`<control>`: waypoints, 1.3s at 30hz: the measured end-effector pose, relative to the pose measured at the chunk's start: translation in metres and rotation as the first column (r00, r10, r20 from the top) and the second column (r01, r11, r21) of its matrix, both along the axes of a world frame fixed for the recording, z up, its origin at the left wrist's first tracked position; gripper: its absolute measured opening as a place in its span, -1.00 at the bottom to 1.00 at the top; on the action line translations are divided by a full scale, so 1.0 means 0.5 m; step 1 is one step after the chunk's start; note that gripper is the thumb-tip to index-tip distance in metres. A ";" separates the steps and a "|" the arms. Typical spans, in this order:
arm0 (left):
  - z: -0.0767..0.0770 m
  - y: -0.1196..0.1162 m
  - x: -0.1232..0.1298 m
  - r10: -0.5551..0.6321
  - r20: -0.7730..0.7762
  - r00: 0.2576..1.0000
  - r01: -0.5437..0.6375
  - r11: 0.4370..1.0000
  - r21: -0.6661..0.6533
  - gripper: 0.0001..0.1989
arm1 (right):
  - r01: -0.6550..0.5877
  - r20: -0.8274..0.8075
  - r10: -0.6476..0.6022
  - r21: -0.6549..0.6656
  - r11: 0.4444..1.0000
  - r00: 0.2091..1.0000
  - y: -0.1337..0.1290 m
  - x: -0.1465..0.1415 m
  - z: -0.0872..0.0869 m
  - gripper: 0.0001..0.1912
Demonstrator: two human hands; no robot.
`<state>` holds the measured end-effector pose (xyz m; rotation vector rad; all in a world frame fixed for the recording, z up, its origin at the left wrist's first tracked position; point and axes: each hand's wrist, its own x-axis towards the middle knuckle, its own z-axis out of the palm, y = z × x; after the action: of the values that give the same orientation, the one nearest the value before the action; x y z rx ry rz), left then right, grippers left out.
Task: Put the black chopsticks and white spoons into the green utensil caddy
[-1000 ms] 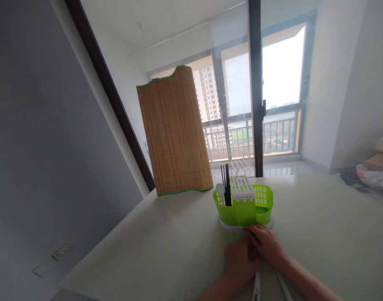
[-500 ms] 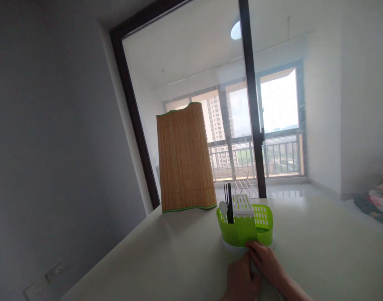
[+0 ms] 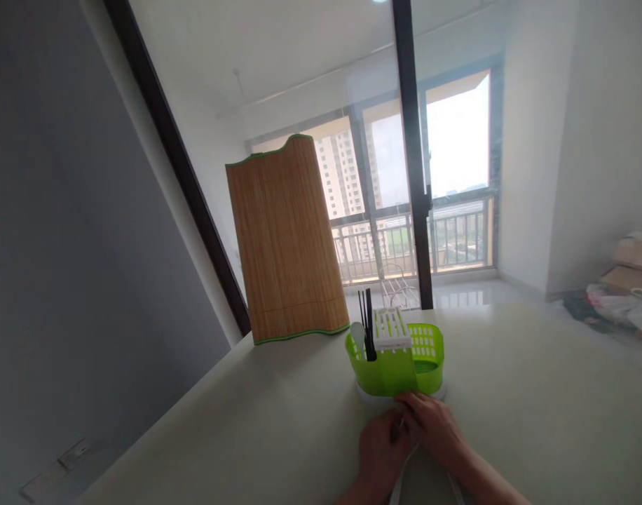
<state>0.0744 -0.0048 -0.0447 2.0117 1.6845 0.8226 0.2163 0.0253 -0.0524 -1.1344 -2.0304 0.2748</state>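
green cutlery caddy (image 3: pixel 399 365) on counter (image 3: pixel 536 393), already stocked with black chopsticks (image 3: pixel 367 322) and a white spoon (image 3: pixel 357 335); left hand (image 3: pixel 380 452) and right hand (image 3: pixel 432 424) pressed together just before it, pinched on thin white utensils (image 3: pixel 399 477) not yet lodged in it.

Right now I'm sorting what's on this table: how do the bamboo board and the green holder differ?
The bamboo board is tall, brown and solid; the green holder is low, bright green and slotted. The board stands bare, the holder carries black utensils. The holder is nearer the hands. Both stand on the white table.
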 end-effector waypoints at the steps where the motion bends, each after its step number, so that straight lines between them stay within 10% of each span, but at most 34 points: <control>1: 0.002 0.001 -0.010 -0.002 0.056 0.998 0.001 1.000 0.003 -0.76 | 0.020 0.014 -0.020 0.012 1.000 1.000 -0.004 0.004 0.005 -0.72; 8: 0.139 -0.006 -0.145 0.104 0.389 0.916 -0.194 0.960 0.200 -0.66 | 0.083 0.092 -0.081 -0.015 0.996 0.992 -0.018 0.017 0.021 -0.73; 16: 0.351 0.085 -0.185 0.261 0.369 0.892 -0.452 0.523 0.723 -0.76 | 0.042 0.171 -0.031 -0.058 0.997 0.985 -0.024 0.013 0.015 -0.72; 19: 0.354 0.136 -0.167 0.303 0.265 0.916 -0.393 0.536 0.747 -0.74 | 0.061 0.184 -0.046 -0.078 0.995 0.982 -0.026 0.017 0.023 -0.71; 29: 0.251 0.228 -0.151 0.244 -0.019 0.970 -0.208 0.864 0.459 -0.73 | 0.062 0.182 -0.037 -0.132 0.989 0.983 -0.022 0.020 0.022 -0.70; 39: 0.239 0.239 -0.143 0.175 -0.155 0.972 -0.111 0.930 0.349 -0.73 | 0.054 0.209 -0.018 -0.168 0.984 0.978 -0.024 0.024 0.022 -0.70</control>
<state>0.0028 0.1147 0.0748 2.2709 1.9215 1.0690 0.2284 0.0131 -0.0414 -1.3542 -2.1981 0.3326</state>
